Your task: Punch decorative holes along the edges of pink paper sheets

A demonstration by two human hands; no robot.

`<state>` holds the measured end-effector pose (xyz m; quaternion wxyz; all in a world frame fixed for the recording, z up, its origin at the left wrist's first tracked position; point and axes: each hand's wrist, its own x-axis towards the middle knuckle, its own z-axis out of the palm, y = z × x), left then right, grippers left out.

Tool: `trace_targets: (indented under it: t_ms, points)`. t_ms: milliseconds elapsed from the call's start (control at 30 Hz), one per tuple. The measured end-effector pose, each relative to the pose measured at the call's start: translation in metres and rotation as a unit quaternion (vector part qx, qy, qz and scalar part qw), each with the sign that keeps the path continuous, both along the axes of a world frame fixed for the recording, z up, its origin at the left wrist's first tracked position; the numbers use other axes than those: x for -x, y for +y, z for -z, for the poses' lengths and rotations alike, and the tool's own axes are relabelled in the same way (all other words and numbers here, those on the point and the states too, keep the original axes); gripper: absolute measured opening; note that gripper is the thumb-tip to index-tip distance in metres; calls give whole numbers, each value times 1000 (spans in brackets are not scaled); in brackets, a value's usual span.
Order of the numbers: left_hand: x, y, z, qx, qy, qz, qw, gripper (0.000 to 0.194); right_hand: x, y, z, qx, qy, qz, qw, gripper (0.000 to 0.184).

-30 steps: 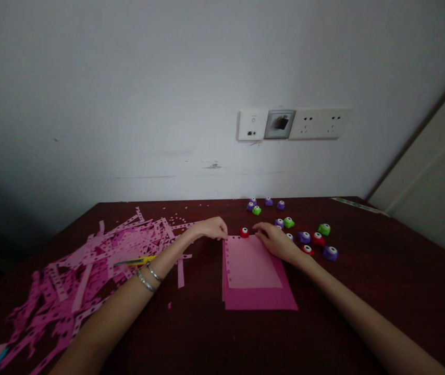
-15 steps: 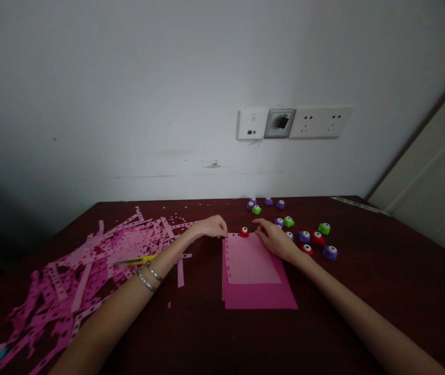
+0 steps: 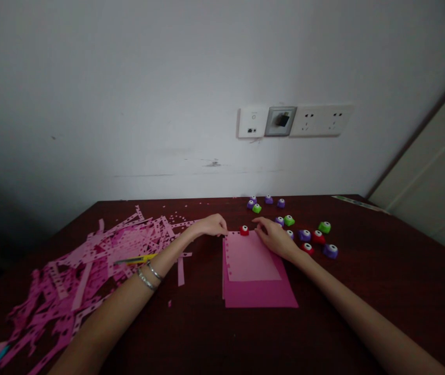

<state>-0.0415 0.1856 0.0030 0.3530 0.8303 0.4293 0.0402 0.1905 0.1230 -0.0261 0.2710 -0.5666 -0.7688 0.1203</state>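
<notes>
My left hand (image 3: 213, 225) pinches the upper left corner of a light pink sheet of paper (image 3: 251, 260). Small punched holes run down the sheet's left side and along the start of its top edge. A red craft punch (image 3: 244, 230) with a white and black round top sits at that top edge, between my hands. My right hand (image 3: 273, 237) grips the sheet near its upper right corner, thumb on the paper and forefinger stretched toward the punch. Beneath lies a darker pink stack of paper (image 3: 259, 297), its lower part showing.
Left of my arm spreads a heap of punched pink paper strips (image 3: 128, 242), with a yellow craft knife (image 3: 138, 259) on it. Several purple, green and red punches (image 3: 304, 236) stand to the right and behind. A wall with sockets (image 3: 320, 121) bounds the table (image 3: 207, 333).
The light pink sheet has slid slightly forward, away from me, showing a little more of the darker paper below. Both hands keep almost the same places. The view has tilted very slightly.
</notes>
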Motion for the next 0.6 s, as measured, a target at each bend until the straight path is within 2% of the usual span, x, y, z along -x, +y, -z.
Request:
trace_targets:
  t_ms: [67,200,267,333,400,500,600]
  points:
    - [0,0,0,-4,4,-2,1000,25,1,-3,-4,-12,-17,5,1000,29]
    - [2,1,-3,-22,16,-17,999,38,5,-12,-21,-112,-74,29,990,22]
    - [3,2,-6,-40,21,-34,998,39,6,-13,-32,-117,-60,37,991,20]
    - [3,2,-12,-59,9,-48,997,39,6,-11,-43,-49,-19,39,998,23]
    - [1,1,-20,-79,-13,-48,996,40,4,-5,-50,65,21,30,997,35]
    - [-6,-1,-33,-100,-30,-39,994,42,2,8,-54,217,68,-8,974,47]
    - [-16,-1,-43,-76,-28,-31,996,42,5,19,-54,308,89,-35,947,53]
